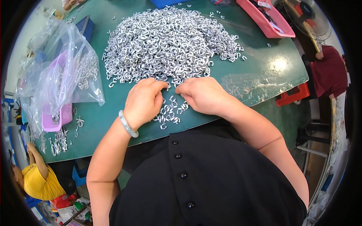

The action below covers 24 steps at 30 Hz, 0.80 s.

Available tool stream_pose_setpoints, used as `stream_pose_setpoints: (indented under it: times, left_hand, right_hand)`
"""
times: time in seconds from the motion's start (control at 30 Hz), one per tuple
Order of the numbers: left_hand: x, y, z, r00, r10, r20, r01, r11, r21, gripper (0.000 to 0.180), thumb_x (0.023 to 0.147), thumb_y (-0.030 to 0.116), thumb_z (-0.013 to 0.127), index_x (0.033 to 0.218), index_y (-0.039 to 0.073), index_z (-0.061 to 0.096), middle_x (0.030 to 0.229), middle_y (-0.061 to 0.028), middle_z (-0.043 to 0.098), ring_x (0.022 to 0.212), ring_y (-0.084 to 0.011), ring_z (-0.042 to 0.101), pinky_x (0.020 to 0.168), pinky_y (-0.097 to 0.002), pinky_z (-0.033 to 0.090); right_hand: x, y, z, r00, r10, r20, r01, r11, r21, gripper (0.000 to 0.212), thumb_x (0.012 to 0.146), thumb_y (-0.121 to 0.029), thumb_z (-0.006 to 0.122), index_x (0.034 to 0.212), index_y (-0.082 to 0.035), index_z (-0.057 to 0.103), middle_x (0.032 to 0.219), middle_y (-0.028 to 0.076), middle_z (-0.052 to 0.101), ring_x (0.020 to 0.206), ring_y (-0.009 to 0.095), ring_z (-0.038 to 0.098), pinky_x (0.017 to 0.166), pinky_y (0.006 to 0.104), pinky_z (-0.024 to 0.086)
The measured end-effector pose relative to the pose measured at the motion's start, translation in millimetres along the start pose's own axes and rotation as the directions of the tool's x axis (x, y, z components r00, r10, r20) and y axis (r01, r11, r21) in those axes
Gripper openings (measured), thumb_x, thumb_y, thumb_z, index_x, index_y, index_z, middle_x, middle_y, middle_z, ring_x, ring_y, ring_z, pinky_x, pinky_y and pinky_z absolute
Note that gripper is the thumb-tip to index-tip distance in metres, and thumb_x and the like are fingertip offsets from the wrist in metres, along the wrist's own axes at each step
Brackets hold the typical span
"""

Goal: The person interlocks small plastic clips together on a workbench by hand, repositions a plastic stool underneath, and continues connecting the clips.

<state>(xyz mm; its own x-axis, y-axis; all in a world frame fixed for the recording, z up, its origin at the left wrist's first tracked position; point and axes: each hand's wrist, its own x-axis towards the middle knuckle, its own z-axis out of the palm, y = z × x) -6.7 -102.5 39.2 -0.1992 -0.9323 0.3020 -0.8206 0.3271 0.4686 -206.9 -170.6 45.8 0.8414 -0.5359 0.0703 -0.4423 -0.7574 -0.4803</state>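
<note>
A large heap of small silvery C-shaped metal pieces (pixel 162 45) lies on the green table in front of me. At the near edge of the heap, my left hand (pixel 145 101) is closed in a pinch, and a C-shaped metal piece (pixel 168 86) shows at its fingertips. Facing it, my right hand (pixel 201 94) also has its fingers pressed together; whatever they hold, if anything, is too small to make out. Between and below both hands, a small loose group of the same pieces (pixel 169 112) is spread near the table's front edge. A pale bangle circles my left wrist.
Left on the green table (pixel 120 139) are a clear plastic bag (pixel 85 75), a lilac tray (pixel 67 114) and scattered metal parts (pixel 58 144). A pink tray (pixel 277 28) with tools sits far right. One person (pixel 37 179) is at left, another (pixel 328 71) by a red stool (pixel 293 95).
</note>
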Motion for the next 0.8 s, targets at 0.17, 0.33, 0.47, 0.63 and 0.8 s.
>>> stream_pose_setpoints:
  times: [0.17,0.33,0.47,0.63,0.8]
  left_hand:
    - [-7,-4,-5,0.998,0.034,0.051,-0.033,0.999,-0.019,0.022,0.076,0.000,0.057,0.094,0.004,0.068,0.074,-0.0093,0.056,0.074,-0.0287,0.057,0.067,-0.0382,0.046]
    - [-5,3,-7,1.000,-0.010,-0.006,0.009,0.997,-0.077,0.019,0.075,0.000,0.058,0.091,0.005,0.068,0.078,-0.0094,0.058,0.077,-0.0291,0.057,0.069,-0.0389,0.047]
    - [-3,4,1,1.000,0.020,-0.012,-0.020,1.000,-0.016,0.018,0.073,-0.002,0.058,0.087,0.004,0.067,0.078,-0.0088,0.056,0.076,-0.0281,0.057,0.069,-0.0374,0.046]
    - [-7,2,-5,0.998,0.036,0.060,-0.035,0.999,-0.015,0.021,0.071,-0.002,0.058,0.087,0.006,0.068,0.079,-0.0083,0.056,0.077,-0.0278,0.057,0.069,-0.0374,0.046]
    - [-4,2,-6,0.997,0.054,0.063,-0.050,0.997,-0.060,0.019,0.072,-0.001,0.056,0.085,0.006,0.068,0.080,-0.0087,0.057,0.078,-0.0290,0.056,0.071,-0.0399,0.047]
  right_hand:
    - [-3,5,-2,0.996,0.027,-0.083,-0.031,0.998,-0.047,0.018,0.084,-0.012,0.057,0.099,-0.008,0.067,0.089,0.009,0.067,0.084,0.030,0.064,0.072,0.0405,0.052]
    - [-3,4,0,0.995,0.043,-0.087,-0.050,0.996,-0.076,0.019,0.085,-0.012,0.056,0.101,-0.008,0.066,0.088,0.010,0.066,0.083,0.030,0.064,0.072,0.0407,0.052]
    - [-5,3,2,0.989,0.037,-0.140,-0.048,0.996,-0.072,0.019,0.085,-0.012,0.057,0.102,-0.009,0.066,0.086,0.010,0.066,0.082,0.030,0.064,0.071,0.0413,0.051]
    - [-9,7,-3,0.998,0.038,-0.041,-0.041,0.997,-0.064,0.019,0.085,-0.012,0.057,0.102,-0.009,0.065,0.086,0.010,0.066,0.082,0.031,0.064,0.070,0.0417,0.051]
    - [-11,8,-4,0.992,0.086,-0.096,-0.091,0.995,-0.042,0.014,0.085,-0.011,0.057,0.096,-0.008,0.064,0.086,0.010,0.066,0.081,0.031,0.064,0.069,0.0417,0.051]
